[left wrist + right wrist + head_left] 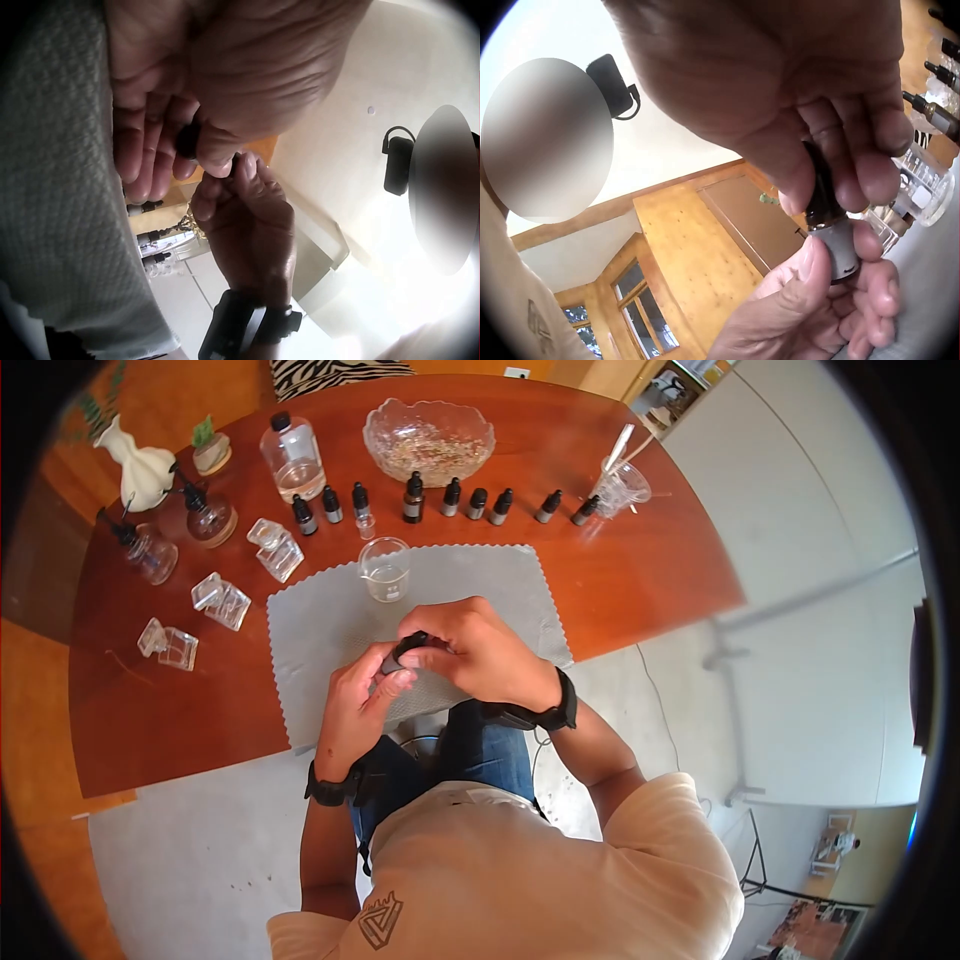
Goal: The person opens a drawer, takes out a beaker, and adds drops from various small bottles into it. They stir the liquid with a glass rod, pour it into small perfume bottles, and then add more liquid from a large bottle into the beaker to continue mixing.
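A small dark bottle with a grey label (835,251) is held between both hands over the grey mat (330,615). The left hand (355,705) grips its labelled body between thumb and fingers, seen in the right wrist view. From above, the right hand (480,655) pinches the black cap (821,176), which sits on the bottle's neck. In the left wrist view the left hand (225,82) covers most of the bottle. A glass beaker (386,575) stands on the mat just beyond the hands.
Several dark dropper bottles (413,500) stand in a row behind the mat, with a glass bowl (430,440) and a large clear bottle (292,458) farther back. Square glass bottles (279,555) lie at the left, near a white vase (140,465). A glass with sticks (620,485) stands right.
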`<state>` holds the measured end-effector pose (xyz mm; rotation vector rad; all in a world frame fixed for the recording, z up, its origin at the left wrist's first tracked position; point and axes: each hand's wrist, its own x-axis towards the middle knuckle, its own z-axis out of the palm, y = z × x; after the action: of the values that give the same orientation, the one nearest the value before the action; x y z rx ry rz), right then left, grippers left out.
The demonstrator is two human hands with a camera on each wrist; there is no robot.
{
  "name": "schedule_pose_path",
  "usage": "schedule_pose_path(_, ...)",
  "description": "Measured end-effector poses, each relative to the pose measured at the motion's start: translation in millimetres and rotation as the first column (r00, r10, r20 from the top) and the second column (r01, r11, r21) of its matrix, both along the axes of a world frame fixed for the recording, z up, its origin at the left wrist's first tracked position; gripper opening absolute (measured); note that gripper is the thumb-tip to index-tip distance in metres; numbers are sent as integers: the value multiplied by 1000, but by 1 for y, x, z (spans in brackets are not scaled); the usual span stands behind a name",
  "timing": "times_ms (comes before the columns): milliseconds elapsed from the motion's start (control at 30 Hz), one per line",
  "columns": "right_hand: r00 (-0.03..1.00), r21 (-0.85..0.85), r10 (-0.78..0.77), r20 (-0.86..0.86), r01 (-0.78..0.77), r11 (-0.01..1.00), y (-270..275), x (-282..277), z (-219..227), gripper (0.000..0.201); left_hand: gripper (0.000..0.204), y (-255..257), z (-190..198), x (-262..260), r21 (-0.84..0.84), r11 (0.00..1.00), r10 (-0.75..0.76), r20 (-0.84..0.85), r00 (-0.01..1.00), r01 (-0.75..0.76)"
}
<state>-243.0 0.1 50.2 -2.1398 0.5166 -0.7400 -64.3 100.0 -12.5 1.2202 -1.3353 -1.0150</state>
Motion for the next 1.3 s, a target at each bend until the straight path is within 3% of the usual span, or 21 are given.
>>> schedule_pose_path(233,985,125,-173,-11,173,977,17,3,-5,15,32,1,1,0,-8,1000,29,134,991,-28)
schedule_pose_path(367,976,99,-217,28,213,972,20,2,-9,15,29,0,-3,0,-23,999,29,148,989,-26)
schedule_pose_path(800,997,123,-59,47,53,991,20,-14,0,18,29,1,0,-3,-49,999,24,150,988,-16)
schedule_pose_path(1000,988,81,-119,96,112,990,21,-8,-14,17,30,2,0,-3,-26,1000,19,161,987,-15)
schedule_pose_path(1100,985,70,-169,21,167,983,23,-7,-18,18,30,2,-2,-1,-22,1000,26,165,986,-22)
schedule_pose_path(1300,959,148,-282,38,273,950,34,-2,-14,15,29,2,-1,-4,-40,998,55,186,981,-48)
